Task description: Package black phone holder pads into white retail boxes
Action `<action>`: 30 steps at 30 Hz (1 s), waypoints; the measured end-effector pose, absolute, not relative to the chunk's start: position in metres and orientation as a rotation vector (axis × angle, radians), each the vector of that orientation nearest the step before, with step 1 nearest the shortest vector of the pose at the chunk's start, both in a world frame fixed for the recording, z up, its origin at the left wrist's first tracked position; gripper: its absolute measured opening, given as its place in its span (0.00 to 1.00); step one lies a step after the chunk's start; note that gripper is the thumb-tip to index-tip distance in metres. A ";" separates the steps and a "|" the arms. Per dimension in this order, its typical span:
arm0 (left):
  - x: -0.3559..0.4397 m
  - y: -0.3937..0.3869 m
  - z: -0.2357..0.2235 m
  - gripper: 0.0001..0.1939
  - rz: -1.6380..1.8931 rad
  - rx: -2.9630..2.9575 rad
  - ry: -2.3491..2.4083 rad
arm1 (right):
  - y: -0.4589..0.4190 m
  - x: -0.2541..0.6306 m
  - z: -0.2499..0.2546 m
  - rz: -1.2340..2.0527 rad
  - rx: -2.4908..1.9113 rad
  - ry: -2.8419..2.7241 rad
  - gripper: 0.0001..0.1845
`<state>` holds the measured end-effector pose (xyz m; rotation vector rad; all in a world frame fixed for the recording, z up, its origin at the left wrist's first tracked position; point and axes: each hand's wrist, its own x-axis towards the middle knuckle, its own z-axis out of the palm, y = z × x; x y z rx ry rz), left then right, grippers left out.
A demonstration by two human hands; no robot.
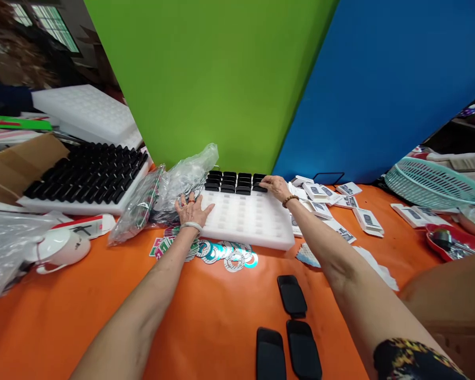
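A white foam tray point(241, 216) with rows of slots lies against the green panel. Its far rows hold several flat black pieces point(236, 182) standing on edge. My left hand point(192, 211) rests with its fingers spread at the tray's left edge, against a clear plastic bag point(190, 171). At the tray's far right corner, the bent fingers of my right hand point(276, 187) are closed on a black piece point(259, 187) in the back rows. Its fingertips are partly hidden. Three black slider-shaped cases point(292, 296) lie on the orange table near me.
White printed boxes point(319, 192) lie scattered right of the tray. Round paper labels point(234, 259) lie before it. A filled foam tray point(121, 198), a white mug point(63, 247) and plastic bags stand left. A teal basket point(435, 182) and red dish point(439, 250) sit right.
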<state>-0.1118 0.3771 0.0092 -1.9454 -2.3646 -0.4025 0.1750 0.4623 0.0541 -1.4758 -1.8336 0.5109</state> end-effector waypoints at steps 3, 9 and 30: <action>-0.111 0.376 0.009 0.30 -0.412 -1.946 -2.363 | 0.459 0.184 0.060 0.512 -1.387 -1.597 0.13; -0.109 0.377 0.007 0.30 -0.470 -1.972 -2.350 | 0.409 0.206 0.109 0.687 -1.248 -1.535 0.11; -0.112 0.376 0.009 0.30 -0.436 -1.962 -2.358 | 0.327 0.163 0.070 0.435 -1.442 -2.072 0.13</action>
